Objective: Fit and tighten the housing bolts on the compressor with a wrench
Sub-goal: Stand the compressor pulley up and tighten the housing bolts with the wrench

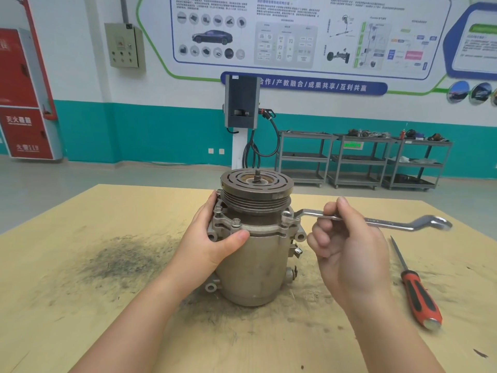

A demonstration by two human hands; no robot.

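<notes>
Head view: the grey cast-metal cylindrical compressor (255,259) stands upright, pulley end up, on the tan wooden table (80,265). The left hand (215,238) grips its flanged housing. The right hand (347,246) holds the polished steel offset ring wrench (376,222), whose near end sits on a housing bolt (286,215). A red-and-black-handled screwdriver (416,289) lies to the right.

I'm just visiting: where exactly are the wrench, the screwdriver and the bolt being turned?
wrench (387,222): head view, on the bare shank right of the gripping fingers.
screwdriver (419,297): head view, on its red and black handle.
bolt (286,215): head view, on the wrench ring seated over it, right side of the housing.
</notes>
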